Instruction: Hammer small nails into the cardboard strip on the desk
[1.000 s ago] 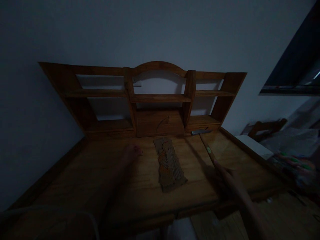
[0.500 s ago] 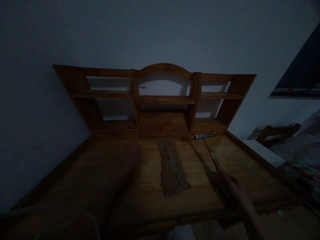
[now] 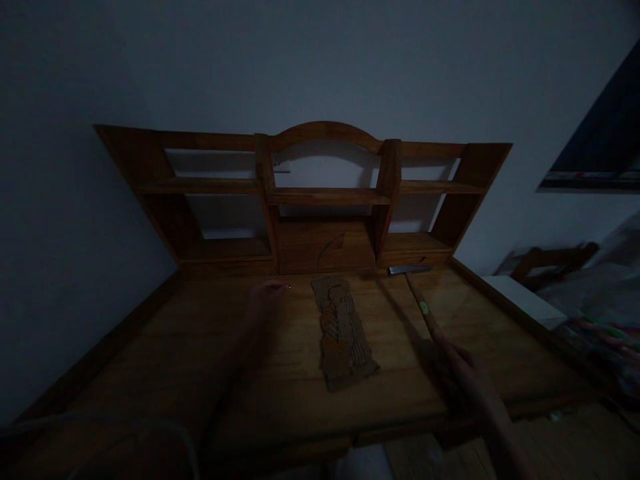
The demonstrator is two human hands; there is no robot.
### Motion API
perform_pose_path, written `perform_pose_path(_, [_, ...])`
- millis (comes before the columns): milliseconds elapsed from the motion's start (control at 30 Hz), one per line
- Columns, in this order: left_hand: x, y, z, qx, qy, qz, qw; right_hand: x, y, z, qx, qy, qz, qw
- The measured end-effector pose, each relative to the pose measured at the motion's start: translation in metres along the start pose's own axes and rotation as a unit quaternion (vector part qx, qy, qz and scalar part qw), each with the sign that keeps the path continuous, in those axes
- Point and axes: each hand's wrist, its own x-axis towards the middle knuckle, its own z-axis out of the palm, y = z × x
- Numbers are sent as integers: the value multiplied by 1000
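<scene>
My right hand (image 3: 457,363) is wrapped round the wooden handle of a hammer (image 3: 421,307). Its narrow metal head is raised over the far right of the wooden desk (image 3: 285,373), throwing a shadow on the top. Left of centre, my left hand (image 3: 263,293) has thumb and finger pinched together. A tiny shiny point shows at the fingertips; the small thing they hold is too dark to name. Between my hands lies a torn, ragged piece of corrugated cardboard (image 3: 345,340), flat on the desk.
A wooden shelf unit (image 3: 325,197) stands along the desk's back edge against the wall. Raised side rails (image 3: 500,307) border the desk. A pale cable (image 3: 125,421) curves at lower left. To the right are a chair back (image 3: 555,267) and plastic bags (image 3: 590,293).
My left hand, blurred before, is now steadier, with the shiny point showing at its fingertips. My right hand keeps the hammer in nearly the same place. The view has shifted slightly.
</scene>
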Motion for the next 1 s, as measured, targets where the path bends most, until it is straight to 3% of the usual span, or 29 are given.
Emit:
perform_pose_path(167, [-7, 4, 6, -45, -38, -34, 998, 5, 6, -1, 6, 4, 0, 1000])
perform_pose_path(367, [-19, 13, 19, -25, -62, -8, 998, -1, -1, 1, -3, -1, -6, 1000])
perform_pose_path(433, [-22, 20, 20, 6, -64, 23, 998, -5, -3, 1, -9, -12, -9, 1000])
perform_pose_path(500, [-26, 28, 20, 57, -103, 97, 988, -5, -4, 1, -10, -18, -8, 1000])
perform_pose_path(600, [-35, 37, 22, 143, -189, 234, 943, -2, -1, 2, -9, -10, -3, 1000])
perform_pose_path(667, [-41, 40, 26, 176, -209, 283, 919, 1, 2, 1, -14, -10, -2, 1000])
perform_pose_path(800, [-52, 44, 35, 186, -206, 321, 906, 4, 5, -1, -20, -20, -9, 1000])
perform_pose_path(1000, [-58, 52, 41, 159, -229, 301, 912, 4, 6, -1, -21, -16, -23, 999])
